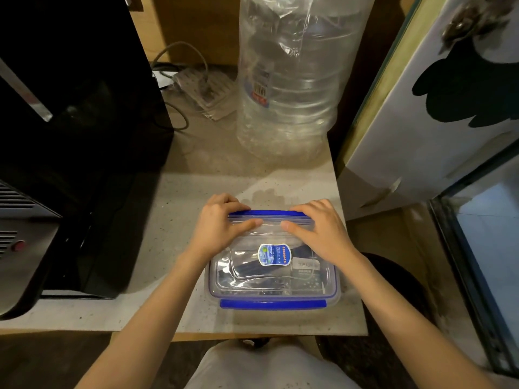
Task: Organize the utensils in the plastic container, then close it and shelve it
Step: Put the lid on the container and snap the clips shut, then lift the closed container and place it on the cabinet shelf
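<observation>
**Far clip under both hands: lid not yet proven sealed**

The left hand (217, 220) and the right hand (317, 221) both sit at the far edge of the plastic container (273, 265). On each, the fingers curl over the far blue clip (269, 214) while the thumb lies flat on the clear lid (252, 245); both hands thus grasp that edge. Whether the clip has latched cannot be told.

Risks, as judged:
- Uneven pressure could seat one corner and leave the other proud, so the lid springs open when lifted for shelving.
- The container lies close to the front edge of the surface (182, 197); a hard downward push at the far side could skid it toward the person.
- The dark utensils (252, 269) inside could foul the lid if any stands high.

Materials: the container is clear, glossy, thin-walled and rectangular with rounded corners. A near blue clip (272, 303) lies flat and an oval label (273, 254) sits on the lid. The surface is pale speckled stone, matt. Behind stands a large ribbed transparent water bottle (292, 80).
</observation>
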The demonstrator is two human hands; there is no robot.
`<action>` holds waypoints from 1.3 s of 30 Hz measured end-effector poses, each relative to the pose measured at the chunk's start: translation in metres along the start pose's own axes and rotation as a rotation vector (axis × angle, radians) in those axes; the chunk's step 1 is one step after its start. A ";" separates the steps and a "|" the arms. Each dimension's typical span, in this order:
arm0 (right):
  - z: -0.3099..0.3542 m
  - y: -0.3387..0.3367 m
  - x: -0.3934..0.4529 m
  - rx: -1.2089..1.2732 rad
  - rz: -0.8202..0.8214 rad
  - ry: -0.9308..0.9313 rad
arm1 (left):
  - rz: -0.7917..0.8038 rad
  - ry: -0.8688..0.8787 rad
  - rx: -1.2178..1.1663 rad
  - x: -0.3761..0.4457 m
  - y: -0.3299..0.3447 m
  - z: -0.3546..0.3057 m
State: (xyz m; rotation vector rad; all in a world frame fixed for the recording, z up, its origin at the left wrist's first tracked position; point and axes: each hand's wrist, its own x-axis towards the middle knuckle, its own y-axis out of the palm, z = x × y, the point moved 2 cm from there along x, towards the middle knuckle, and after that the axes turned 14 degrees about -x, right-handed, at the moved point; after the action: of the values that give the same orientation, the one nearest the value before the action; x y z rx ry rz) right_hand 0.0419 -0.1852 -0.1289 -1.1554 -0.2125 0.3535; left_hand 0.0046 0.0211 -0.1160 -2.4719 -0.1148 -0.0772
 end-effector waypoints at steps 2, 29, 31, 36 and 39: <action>0.001 -0.001 0.000 0.015 -0.002 -0.005 | -0.013 0.009 0.003 0.001 0.000 0.000; -0.004 -0.008 -0.034 -0.038 -0.125 0.319 | 0.186 -0.042 -0.373 -0.068 0.016 0.013; -0.005 -0.004 -0.038 -0.006 -0.119 0.342 | 0.224 -0.062 -0.504 -0.073 0.016 0.010; -0.006 0.002 -0.042 0.092 -0.068 0.375 | 0.338 0.008 -0.552 -0.085 0.032 0.006; -0.006 0.005 -0.046 0.221 -0.050 0.334 | 0.264 -0.021 -0.594 -0.086 0.037 0.005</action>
State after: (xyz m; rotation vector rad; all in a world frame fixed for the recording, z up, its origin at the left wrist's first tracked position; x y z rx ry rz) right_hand 0.0008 -0.2058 -0.1346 -0.9717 0.0891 0.1315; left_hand -0.0767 -0.0104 -0.1499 -3.0549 0.2641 0.0349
